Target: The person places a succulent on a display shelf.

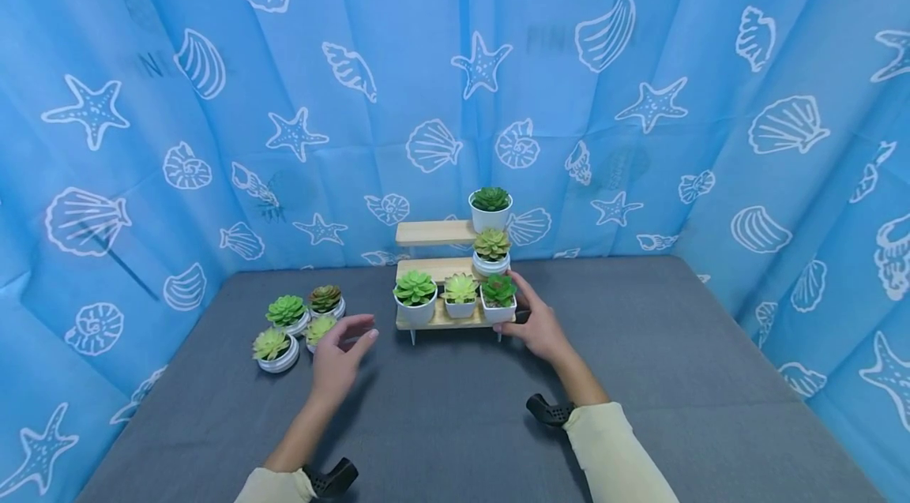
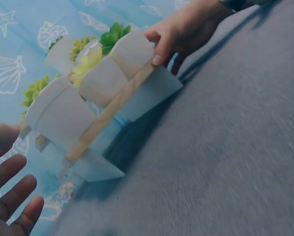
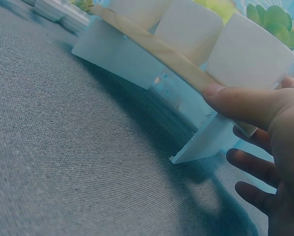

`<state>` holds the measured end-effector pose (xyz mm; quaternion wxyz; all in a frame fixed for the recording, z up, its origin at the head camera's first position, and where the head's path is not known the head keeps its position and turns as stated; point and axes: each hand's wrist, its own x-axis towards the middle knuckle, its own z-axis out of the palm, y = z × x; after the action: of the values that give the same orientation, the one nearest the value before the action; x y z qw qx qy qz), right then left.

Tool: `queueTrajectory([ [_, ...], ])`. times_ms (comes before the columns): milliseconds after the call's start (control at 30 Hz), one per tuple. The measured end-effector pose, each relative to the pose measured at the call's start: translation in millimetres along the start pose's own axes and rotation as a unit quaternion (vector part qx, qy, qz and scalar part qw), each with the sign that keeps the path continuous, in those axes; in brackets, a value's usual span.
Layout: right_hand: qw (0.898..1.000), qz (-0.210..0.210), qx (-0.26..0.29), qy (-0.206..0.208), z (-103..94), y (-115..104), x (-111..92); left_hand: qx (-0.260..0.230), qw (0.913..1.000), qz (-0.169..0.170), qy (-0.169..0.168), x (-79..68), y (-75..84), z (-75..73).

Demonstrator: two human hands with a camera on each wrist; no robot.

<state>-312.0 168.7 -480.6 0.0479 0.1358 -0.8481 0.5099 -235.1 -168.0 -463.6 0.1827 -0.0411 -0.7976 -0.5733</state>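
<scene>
A three-step wooden display stand with clear side legs stands on the table. My right hand holds the right end of its lowest board, the thumb on the front edge beneath a square white pot with a dark green succulent. Beside that pot are a pale succulent and a round-potted green succulent. One potted succulent sits at the right of the middle step, another at the right of the top step. Left of the stand, my left hand hovers with relaxed fingers, holding nothing.
Several potted succulents cluster on the left of the grey-covered table, among them a front one and a brownish one. The left hand partly covers one pot there. A blue shell-print curtain hangs behind and at both sides.
</scene>
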Motion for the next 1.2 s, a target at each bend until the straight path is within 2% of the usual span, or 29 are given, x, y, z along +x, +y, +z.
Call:
queueTrajectory([
  [133,1.0,-0.012,0.003,0.002,0.8,1,0,0.009,0.9999,0.013,0.001,-6.5,-1.2,-8.1],
  [300,1.0,-0.016,0.007,0.005,0.3,3,-1,0.018,0.9997,0.015,-0.002,-15.7,14.7,-17.4],
  [367,1.0,-0.012,0.007,0.005,0.3,3,-2,0.013,0.9999,0.004,0.001,-18.2,15.9,-20.5],
  [600,1.0,-0.005,0.008,0.002,1.0,3,-1,0.006,0.9998,-0.007,0.02,-19.1,-16.6,-31.0],
  [767,1.0,-0.001,0.006,0.003,0.8,1,-1,0.019,0.9993,-0.006,0.032,-23.3,-25.8,-38.5],
  [833,1.0,0.003,0.004,0.004,0.7,1,-1,0.021,0.9989,-0.018,0.038,-24.7,-27.4,-40.6],
  [967,1.0,0.005,0.003,0.003,0.6,1,-1,0.021,0.9961,-0.067,0.052,-26.2,-27.8,-43.9],
  [1200,1.0,-0.004,0.012,0.003,0.7,1,-1,0.065,0.9832,-0.159,0.063,-28.6,-25.4,-50.2],
])
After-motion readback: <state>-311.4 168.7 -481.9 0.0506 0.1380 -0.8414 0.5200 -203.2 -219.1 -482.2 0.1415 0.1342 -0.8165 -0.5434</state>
